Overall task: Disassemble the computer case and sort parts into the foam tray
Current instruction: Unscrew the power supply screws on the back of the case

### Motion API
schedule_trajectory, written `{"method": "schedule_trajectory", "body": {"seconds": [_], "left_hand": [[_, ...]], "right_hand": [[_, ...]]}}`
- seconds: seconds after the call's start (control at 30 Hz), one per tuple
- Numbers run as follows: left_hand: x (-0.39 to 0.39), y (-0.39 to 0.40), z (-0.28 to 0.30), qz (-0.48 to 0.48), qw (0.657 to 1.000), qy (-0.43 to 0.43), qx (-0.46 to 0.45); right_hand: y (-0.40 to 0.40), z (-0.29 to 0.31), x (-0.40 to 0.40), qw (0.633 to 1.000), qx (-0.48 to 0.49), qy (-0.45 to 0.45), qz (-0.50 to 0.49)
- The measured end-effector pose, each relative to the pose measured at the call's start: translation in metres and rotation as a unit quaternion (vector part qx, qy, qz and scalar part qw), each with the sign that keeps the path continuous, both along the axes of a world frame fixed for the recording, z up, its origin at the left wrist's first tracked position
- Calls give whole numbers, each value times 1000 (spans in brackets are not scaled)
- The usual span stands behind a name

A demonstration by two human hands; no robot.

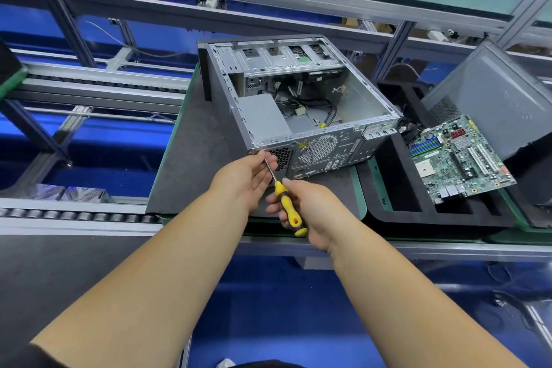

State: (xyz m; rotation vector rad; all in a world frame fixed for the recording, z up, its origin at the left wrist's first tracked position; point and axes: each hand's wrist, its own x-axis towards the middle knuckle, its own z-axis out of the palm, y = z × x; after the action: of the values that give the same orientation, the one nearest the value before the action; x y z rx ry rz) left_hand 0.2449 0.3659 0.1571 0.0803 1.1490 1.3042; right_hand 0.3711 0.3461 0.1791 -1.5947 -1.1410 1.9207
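Two hands are crowded onto one small spot, and that's where I'd expect trouble: the screwdriver (287,203) tip sits at the rear lower-left corner of the computer case (298,104), middle of the frame, and if the tip isn't seated square it could cam out and skate across the perforated back panel or jab the left hand (243,179). A loosened screw could also drop onto the dark surface (191,152) and roll off the near edge toward the conveyor rollers at the lower left. The case lies on its side, open face up, with loose cables and what looks like the power supply inside, so it may shift if pushed hard. The left hand's fingers (261,158) are partly curled, tips up at the case corner and alongside the metal shaft, seemingly steadying it; whether they actually pinch a screw I can't tell. The right hand (310,212) wraps its fingers closed around the yellow handle. At centre right, the foam tray (397,188) already carries the motherboard (460,158), with a grey side panel (501,98) leaning behind it.
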Motion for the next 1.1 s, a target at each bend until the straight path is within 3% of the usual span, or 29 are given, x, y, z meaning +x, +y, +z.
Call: {"method": "schedule_trajectory", "body": {"seconds": [0.1,0.33,0.53,0.73,0.93,1.1], "left_hand": [[-1,0,1,2,1000,-5,1],[-2,-2,1,-7,1000,-15,-1],[-5,-3,2,-9,1000,-9,-5],[-4,-3,1,-3,1000,4,-11],[-1,-2,-2,10,1000,14,-7],[5,-3,-4,35,999,20,-7]], "right_hand": [[0,0,6,996,-42,74,-20],[0,-3,0,996,3,74,-41],[-2,-10,-1,990,121,-69,-32],[-4,-9,-1,926,273,-262,16],[-5,-9,-2,893,315,-317,54],[0,-13,8,898,321,-291,78]]}}
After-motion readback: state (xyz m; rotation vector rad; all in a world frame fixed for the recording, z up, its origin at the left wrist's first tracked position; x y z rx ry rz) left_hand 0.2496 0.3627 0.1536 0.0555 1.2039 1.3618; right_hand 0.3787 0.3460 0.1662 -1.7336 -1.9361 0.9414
